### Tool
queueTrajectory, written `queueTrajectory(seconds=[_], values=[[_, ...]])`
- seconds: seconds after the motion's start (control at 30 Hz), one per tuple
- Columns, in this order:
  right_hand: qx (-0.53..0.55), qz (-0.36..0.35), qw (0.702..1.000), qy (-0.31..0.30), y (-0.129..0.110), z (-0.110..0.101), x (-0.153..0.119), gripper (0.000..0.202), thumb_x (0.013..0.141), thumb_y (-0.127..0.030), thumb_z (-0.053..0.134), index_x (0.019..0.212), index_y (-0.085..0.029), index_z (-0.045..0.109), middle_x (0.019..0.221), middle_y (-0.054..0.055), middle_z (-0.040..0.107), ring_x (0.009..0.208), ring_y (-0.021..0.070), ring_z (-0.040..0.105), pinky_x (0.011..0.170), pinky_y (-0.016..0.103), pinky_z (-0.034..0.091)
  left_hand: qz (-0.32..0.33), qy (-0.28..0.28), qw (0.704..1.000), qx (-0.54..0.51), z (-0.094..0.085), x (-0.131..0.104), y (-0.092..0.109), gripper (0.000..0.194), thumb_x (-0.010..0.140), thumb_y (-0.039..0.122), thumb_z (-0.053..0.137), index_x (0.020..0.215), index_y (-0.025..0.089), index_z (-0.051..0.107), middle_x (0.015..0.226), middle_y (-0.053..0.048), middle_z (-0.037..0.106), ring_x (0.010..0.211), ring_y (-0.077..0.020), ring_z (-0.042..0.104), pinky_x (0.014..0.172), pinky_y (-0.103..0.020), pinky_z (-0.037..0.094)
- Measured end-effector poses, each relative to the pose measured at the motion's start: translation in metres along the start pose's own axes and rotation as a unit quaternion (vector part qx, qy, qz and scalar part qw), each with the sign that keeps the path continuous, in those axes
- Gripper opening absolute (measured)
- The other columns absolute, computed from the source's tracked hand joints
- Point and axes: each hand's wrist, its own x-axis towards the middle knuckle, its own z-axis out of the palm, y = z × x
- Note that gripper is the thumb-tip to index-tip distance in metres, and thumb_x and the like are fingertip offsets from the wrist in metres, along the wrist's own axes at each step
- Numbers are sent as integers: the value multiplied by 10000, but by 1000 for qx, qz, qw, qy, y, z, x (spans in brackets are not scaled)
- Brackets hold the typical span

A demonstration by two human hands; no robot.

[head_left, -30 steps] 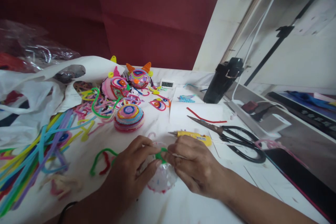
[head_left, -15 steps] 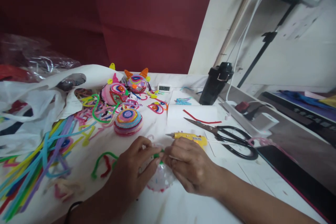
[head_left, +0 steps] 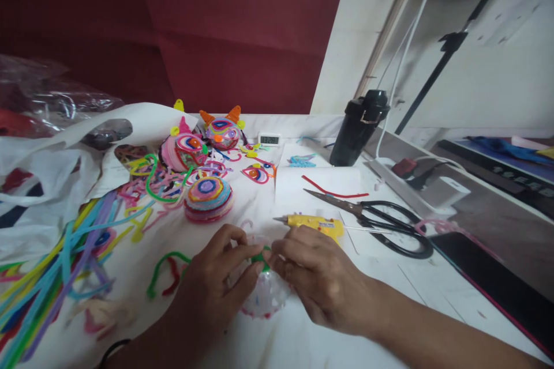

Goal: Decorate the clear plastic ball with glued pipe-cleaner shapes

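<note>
A clear, dome-like plastic piece [head_left: 265,295] with reddish bits along its lower rim sits on the white table between my hands. At its top is a small green fuzzy piece [head_left: 265,259]. My left hand [head_left: 225,277] pinches the green piece from the left with thumb and forefinger. From the right, the fingertips of my right hand [head_left: 315,277] close on the same green piece. Just behind my right hand lies a yellow glue gun [head_left: 314,222]. A striped, coiled half ball [head_left: 208,199] rests behind my left hand.
Black-handled scissors [head_left: 367,213] and a red strip [head_left: 333,189] lie right of centre. Farther back stand a black bottle [head_left: 358,130], a small clock [head_left: 269,139] and two decorated balls [head_left: 184,150]. Colourful pipe cleaners [head_left: 64,265] spread at left; a phone [head_left: 489,288] lies at right.
The view has shifted slightly. My fingers have moved a little around the green piece, and more of it shows between them. Both hands remain at the clear plastic piece.
</note>
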Motion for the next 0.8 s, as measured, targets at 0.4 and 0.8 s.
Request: queueTrajectory(seconds=[0.4,0.8], values=[[-28,-17,999,-22,0,-4,2,350,973,-122,345,906,-79,686,759,110,644,685,201,495,589,343,407,58,-4,997,58,-6,-7,-6,257,946,217,527,1179,210,635,1013,-49,588,857,-140,621,724,-225,545],[-26,-6,1000,-14,0,-3,2,310,966,-105,379,901,-79,681,826,131,673,706,202,527,594,349,438,241,-35,962,125,-16,-7,-15,271,907,107,534,1167,144,603,1116,-106,728,1158,-216,624,951,-362,563]])
